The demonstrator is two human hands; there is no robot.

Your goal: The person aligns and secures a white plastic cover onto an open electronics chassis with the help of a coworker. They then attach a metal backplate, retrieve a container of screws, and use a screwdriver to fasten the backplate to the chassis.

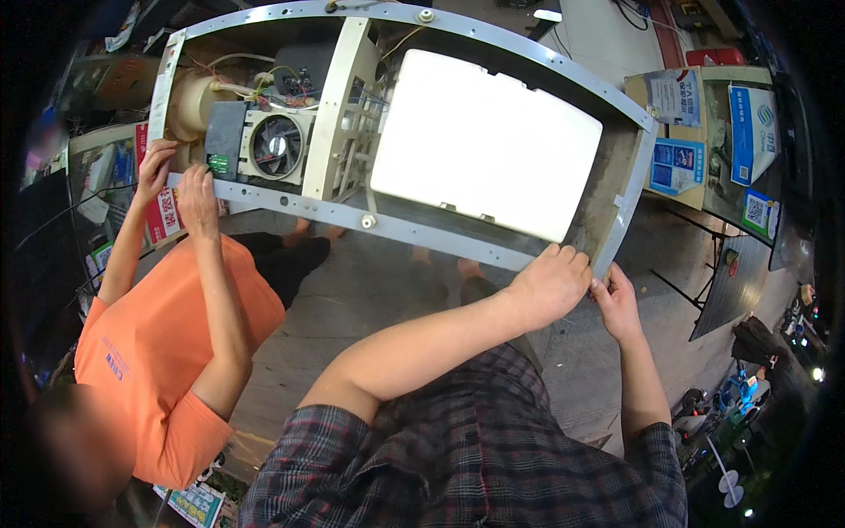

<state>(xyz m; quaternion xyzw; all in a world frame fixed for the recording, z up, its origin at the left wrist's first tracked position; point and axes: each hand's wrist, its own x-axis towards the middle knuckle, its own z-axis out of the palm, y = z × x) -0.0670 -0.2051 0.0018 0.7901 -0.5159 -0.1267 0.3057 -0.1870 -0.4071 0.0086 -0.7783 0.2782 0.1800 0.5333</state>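
Observation:
A long open machine cabinet with a metal frame stretches across the view in front of me. My left hand is closed over the near rail close to its right corner, fingers curled over the edge. Right beside it, my right hand grips the outer side of that corner, its fingers partly hidden. Inside the cabinet's right part sits a large white box-shaped panel. A pale perforated divider separates it from a fan, a green circuit board, wires and a beige round container.
At the left, a co-worker in an orange shirt rests both hands on the cabinet's left end. Cardboard with blue-and-white leaflets stands at the right, near a dark panel and thin black legs. Grey floor lies below.

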